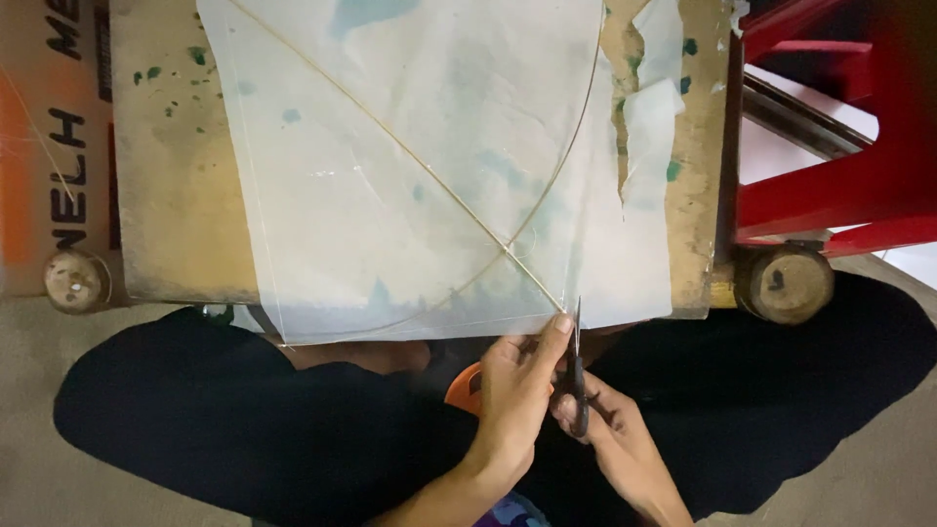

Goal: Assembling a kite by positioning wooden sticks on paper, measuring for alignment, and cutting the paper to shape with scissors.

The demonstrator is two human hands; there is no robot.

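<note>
A translucent white sheet [390, 176] lies on a worn wooden board [166, 195], with two thin sticks [429, 166] crossing on it, one straight and one bowed. My left hand [517, 390] pinches the sheet's near edge where the straight stick ends. My right hand [610, 434] holds dark scissors [578, 371], blades pointing up at that same edge just right of my left thumb. An orange object [463, 386] shows partly under my left hand.
The board rests on round wooden feet [787, 283], and another foot [74, 281] is at the left. A red frame [839, 185] stands at the right. A cardboard box [49, 146] lies at the left. Torn sheet scraps [649, 127] sit on the board's right side. My dark-clothed legs [244, 420] spread below.
</note>
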